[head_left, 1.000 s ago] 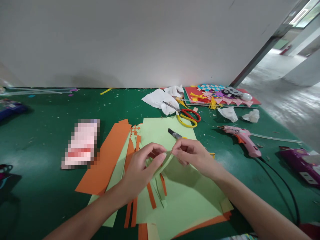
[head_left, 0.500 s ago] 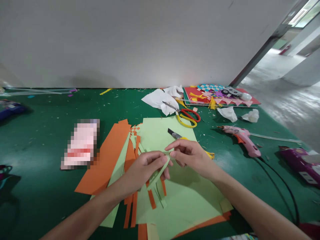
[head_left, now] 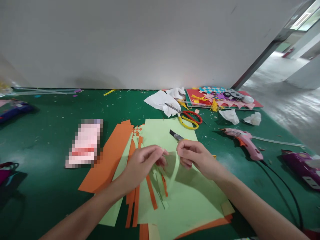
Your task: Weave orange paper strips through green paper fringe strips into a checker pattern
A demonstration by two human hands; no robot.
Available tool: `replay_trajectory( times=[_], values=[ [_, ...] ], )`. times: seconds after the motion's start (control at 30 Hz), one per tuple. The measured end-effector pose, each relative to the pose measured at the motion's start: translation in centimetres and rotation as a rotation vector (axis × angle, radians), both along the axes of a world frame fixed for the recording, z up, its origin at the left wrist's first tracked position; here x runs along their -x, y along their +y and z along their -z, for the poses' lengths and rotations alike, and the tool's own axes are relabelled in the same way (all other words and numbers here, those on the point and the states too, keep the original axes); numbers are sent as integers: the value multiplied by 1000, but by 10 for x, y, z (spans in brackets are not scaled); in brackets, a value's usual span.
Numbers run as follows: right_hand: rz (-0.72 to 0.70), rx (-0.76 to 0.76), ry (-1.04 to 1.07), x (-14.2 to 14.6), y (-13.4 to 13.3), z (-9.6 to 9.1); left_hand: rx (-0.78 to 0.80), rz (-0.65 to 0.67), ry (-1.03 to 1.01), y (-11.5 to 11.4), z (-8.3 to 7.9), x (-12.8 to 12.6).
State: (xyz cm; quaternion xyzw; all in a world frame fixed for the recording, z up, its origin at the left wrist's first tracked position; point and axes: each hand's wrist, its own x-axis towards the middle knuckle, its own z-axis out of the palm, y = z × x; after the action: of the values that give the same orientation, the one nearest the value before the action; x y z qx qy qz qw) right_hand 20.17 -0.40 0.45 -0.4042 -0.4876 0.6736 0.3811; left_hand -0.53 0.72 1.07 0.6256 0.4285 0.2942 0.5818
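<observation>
From my remote seat I had the right hand point(head_left: 197, 156) in a narrow pinch on the upper end of a pale green strip point(head_left: 175, 170), which hung from its fingertips, curving down leftward over the large green sheet point(head_left: 195, 200). The left hand point(head_left: 143, 161) was near it, thumb and fingers drawn close, though I could not tell whether anything was between them; orange strips point(head_left: 152, 193) lay just below that hand. Beyond the right hand I saw the cutter point(head_left: 178, 136), with scissors point(head_left: 180, 111) farther out and a pink glue gun point(head_left: 235, 132) off to its right.
</observation>
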Motion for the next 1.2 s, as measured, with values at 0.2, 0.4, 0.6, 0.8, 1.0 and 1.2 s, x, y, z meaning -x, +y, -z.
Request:
replay_trajectory(
  times=[0.2,0.4,0.6,0.8,1.0,1.2],
  values=[
    [-36,-110,-292,3,1,5,-174,-299,41,12,-1,9],
    [75,-629,-1003,13,-1,27,-158,-303,38,15,5,10],
    [26,-927,-845,22,-10,18,-154,-362,20,17,6,14],
    [-165,-1033,-856,33,-16,20,-161,-469,-44,24,8,19],
    [-119,-1021,-864,29,-14,27,-128,-501,-91,28,13,21],
    [-48,-1043,-862,34,-14,27,-154,-539,-135,29,16,20]
  ],
)
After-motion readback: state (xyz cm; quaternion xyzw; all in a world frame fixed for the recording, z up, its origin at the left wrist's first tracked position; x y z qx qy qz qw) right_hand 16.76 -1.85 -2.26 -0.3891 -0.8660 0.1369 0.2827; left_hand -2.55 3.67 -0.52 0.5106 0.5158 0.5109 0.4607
